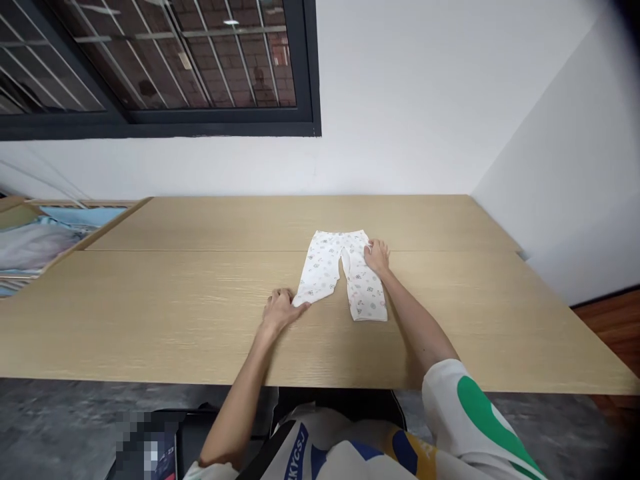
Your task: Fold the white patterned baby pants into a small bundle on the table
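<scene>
A small pair of white baby trousers (330, 270) with a faint printed pattern lies flat on the light wooden table (175, 300), waistband away from me, legs spread toward me. My left hand (280, 308) pinches the cuff of the left leg at its lower corner. My right hand (377, 257) rests on the right side of the waistband, fingers curled onto the fabric edge.
A wooden-framed cot or tray (45, 240) with pale blue and white cloth stands at the far left beside the table. A white wall and a dark-framed window (160, 67) lie behind. A side wall closes the right.
</scene>
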`<state>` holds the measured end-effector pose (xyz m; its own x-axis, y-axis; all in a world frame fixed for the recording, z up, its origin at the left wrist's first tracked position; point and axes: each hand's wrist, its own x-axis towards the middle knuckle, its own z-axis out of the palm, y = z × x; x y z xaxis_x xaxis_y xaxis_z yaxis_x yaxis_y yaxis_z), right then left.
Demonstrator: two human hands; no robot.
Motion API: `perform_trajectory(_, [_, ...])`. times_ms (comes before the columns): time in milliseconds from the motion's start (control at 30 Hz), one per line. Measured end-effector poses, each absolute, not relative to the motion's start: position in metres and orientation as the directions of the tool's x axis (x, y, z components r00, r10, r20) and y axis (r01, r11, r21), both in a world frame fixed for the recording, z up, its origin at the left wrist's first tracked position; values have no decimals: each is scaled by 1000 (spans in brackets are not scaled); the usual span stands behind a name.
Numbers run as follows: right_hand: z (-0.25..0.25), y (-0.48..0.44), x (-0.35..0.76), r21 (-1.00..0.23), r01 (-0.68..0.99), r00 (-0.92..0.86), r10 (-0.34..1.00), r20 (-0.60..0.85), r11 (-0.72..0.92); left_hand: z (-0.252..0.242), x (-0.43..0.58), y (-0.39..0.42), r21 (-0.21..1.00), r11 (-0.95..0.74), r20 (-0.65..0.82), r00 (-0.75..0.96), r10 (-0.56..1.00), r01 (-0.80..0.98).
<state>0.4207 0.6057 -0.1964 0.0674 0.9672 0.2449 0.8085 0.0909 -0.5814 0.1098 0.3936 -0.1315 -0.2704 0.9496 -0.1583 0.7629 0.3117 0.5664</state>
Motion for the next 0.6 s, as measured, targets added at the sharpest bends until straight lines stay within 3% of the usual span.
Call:
perform_trajectory(67, [-198, 605, 420, -586, 804, 67, 964, 258, 101, -139, 106, 394, 754, 276, -116, -293, 949, 596])
perform_trajectory(133, [-198, 605, 420, -593, 798, 68, 961, 267, 108, -144, 107, 396, 860, 220, -96, -279, 955, 459])
perform_trajectory(333, [-199, 608, 421, -609, 787, 97, 953, 287, 103, -143, 134, 392, 968, 193, -143, -275, 951, 162])
perform_trajectory(400, [-200, 608, 421, -609, 786, 100, 951, 293, 105, -138, 142, 389, 962, 253, -269, -217, 938, -100])
perform_trajectory(500, [-202, 609, 421, -609, 785, 98, 950, 298, 111, -133, 146, 379, 836, 363, -447, -126, 886, -412])
perform_trajectory(600, [-204, 611, 422, -615, 782, 105, 951, 291, 102, -135, 141, 362, 828, 441, -495, -81, 865, -347])
